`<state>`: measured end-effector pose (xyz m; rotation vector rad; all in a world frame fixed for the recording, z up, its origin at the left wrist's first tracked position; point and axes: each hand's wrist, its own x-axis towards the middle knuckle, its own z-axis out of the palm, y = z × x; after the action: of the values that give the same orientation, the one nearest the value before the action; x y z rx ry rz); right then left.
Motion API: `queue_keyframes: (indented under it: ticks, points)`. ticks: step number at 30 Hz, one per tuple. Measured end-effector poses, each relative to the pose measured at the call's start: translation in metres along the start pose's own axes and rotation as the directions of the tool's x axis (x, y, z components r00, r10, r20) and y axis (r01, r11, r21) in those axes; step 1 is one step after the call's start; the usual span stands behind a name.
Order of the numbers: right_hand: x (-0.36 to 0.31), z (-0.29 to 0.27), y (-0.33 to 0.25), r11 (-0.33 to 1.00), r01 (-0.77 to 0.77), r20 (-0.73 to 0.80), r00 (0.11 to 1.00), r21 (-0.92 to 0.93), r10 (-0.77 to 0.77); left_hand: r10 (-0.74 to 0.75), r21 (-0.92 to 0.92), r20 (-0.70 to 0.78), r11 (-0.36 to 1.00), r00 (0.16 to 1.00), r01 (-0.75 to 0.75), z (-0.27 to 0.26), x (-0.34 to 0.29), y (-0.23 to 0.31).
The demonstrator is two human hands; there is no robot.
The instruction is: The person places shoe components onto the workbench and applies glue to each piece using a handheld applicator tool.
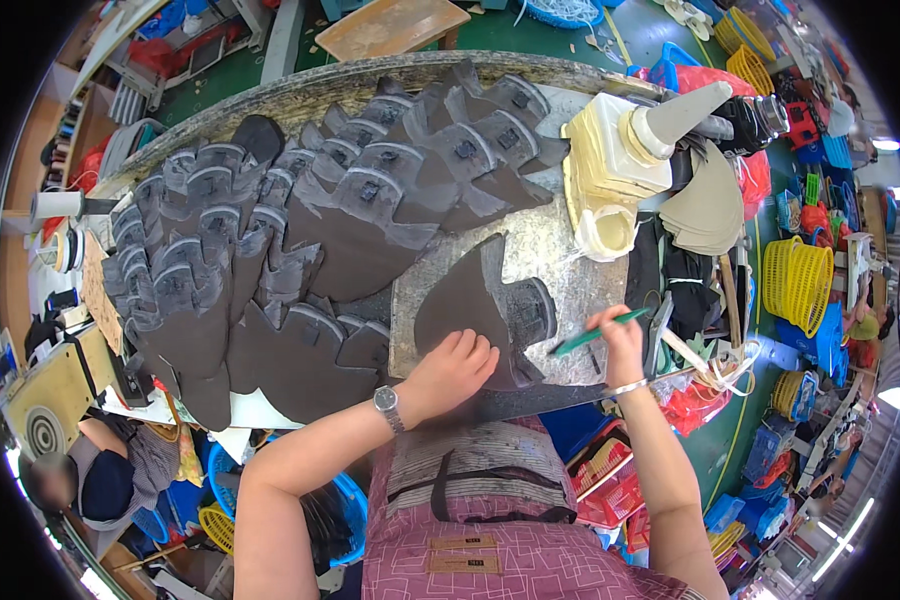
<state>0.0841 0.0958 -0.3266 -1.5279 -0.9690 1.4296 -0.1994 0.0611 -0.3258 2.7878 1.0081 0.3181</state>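
- The dark brown shoe upper piece (pixel 475 300) lies flat on the mottled grey work slab (pixel 550 250), just right of the frame's centre; it looks thin, light and floppy, so I'd judge it needs pinning down with a flat palm rather than pinching at an edge
- Left hand (pixel 458 365) rests on the lower edge of that piece, fingers curled loosely and pressing it to the slab, not wrapped around anything
- Right hand (pixel 620 340) is closed around a green brush handle (pixel 595 332), its tip pointing left towards the piece's grey printed patch (pixel 532 312)
- The piece is matte, curved to a point at the top, with a black square tab inside the lighter grey panel; the surface looks suede-like and unlikely to slip
- A big overlapping spread of matching cut uppers (pixel 270 250) fills the left and upper middle of the frame
- A yellowed glue container (pixel 610 165) with a grey cone spout stands at the upper right
- Yellow baskets (pixel 798 280) sit at the far right
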Motion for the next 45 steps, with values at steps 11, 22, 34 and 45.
queue_keyframes:
  ticks: [11,22,34,45]
  points:
    - [0.023,-0.038,0.024,0.859,-0.129,-0.028,0.986,0.495,0.165,-0.37,-0.444,-0.221,0.862,0.902,0.245,-0.09,-0.005,0.015]
    - [0.005,0.023,-0.029,0.998,0.037,0.044,0.998,-0.051,-0.035,-0.824,-0.653,0.196,0.294,0.531,0.698,-0.017,-0.031,0.002]
    - [0.013,0.031,-0.04,0.926,0.242,-0.069,0.96,-0.291,-0.272,-0.81,-0.736,0.038,0.373,0.585,0.565,-0.023,-0.041,0.02]
    - [0.102,-0.019,-0.081,0.295,0.314,0.018,0.711,-0.903,-0.703,-0.575,-0.013,-0.706,0.593,0.412,0.805,-0.112,-0.182,0.002]
